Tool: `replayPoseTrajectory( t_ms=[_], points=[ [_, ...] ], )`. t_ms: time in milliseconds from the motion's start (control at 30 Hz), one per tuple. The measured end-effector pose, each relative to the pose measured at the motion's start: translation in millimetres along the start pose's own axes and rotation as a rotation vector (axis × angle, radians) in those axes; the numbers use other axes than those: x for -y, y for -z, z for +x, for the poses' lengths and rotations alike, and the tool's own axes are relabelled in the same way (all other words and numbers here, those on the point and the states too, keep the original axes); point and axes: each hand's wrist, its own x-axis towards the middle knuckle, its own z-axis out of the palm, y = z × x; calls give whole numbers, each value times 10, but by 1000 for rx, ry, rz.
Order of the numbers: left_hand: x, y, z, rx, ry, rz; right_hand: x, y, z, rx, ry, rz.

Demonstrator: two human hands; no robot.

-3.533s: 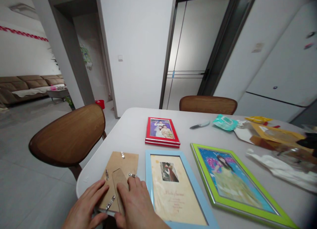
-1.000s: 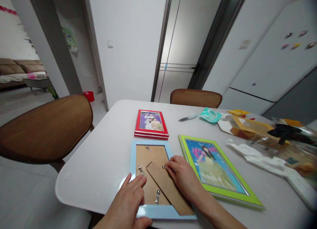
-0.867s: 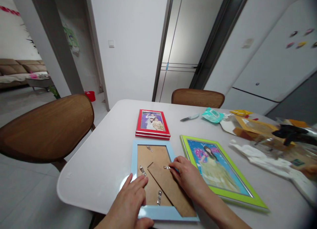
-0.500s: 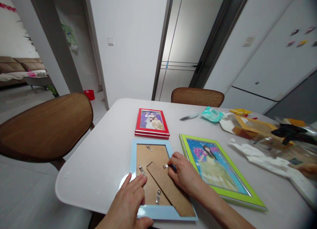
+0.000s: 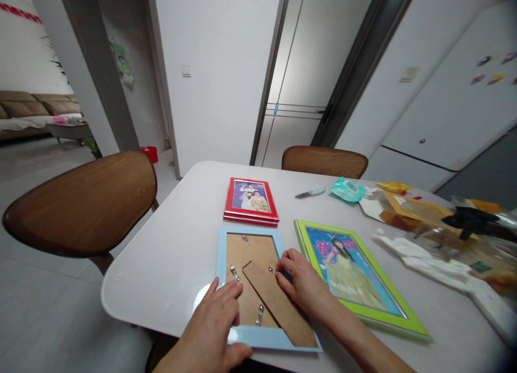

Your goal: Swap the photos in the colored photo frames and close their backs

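Observation:
A light-blue picture frame (image 5: pixel 222 254) lies face down on the table, its brown backing board (image 5: pixel 252 249) up and a stand leg (image 5: pixel 278 303) slanting across it. Small metal clips (image 5: pixel 259 315) sit along the board's edges. My left hand (image 5: pixel 216 322) rests on the frame's lower left, fingers stretched over the board and thumb on the bottom border. At the right edge, my right hand (image 5: pixel 297 276) pinches the right metal clip (image 5: pixel 271 269), whose outer end the fingers hide. A dark patch shows between these fingers; I cannot tell what it is.
A green picture frame (image 5: pixel 363 238) lies face up at the right. Stacked red frames (image 5: pixel 252 203) stand behind the blue one. Farther back are a knife (image 5: pixel 310 192), a teal packet (image 5: pixel 347 190) and a pile of packaging (image 5: pixel 420 209). Wooden chairs (image 5: pixel 81 201) flank the table.
My right fingers have shifted slightly at the right clip, and less of the clip shows now. My left hand stays on the frame. The view has shifted a little.

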Motion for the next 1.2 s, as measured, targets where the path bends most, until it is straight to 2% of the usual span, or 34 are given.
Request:
replayPoseTrajectory(
  t_ms=[100, 200, 400, 533, 733, 867, 933, 1067, 1200],
  points=[
    [26, -30, -18, -20, -21, -21, 54, 32, 0, 28, -16, 18],
    [62, -71, -39, -68, -49, -47, 237, 15, 63, 23, 34, 34],
    [136, -125, -78, -95, -84, -65, 639, -224, 279, 81, 166, 48],
    [150, -112, -81, -94, -100, -79, 656, -329, 315, 64, 243, -1],
    [131, -84, -53, -86, -84, -93, 662, -321, 280, 110, 344, -24],
    [125, -82, -57, -86, -88, -96, 675, -296, 304, 154, 308, 17],
    [120, -78, -58, -80, -81, -97, 631, -277, 360, 153, 245, 54],
    [99, -65, -53, -59, -58, -92, 447, -268, 580, 11, -23, 27],
    [72, -63, -54, -58, -45, -84, 308, -335, 795, -44, -155, -19]
  ],
)
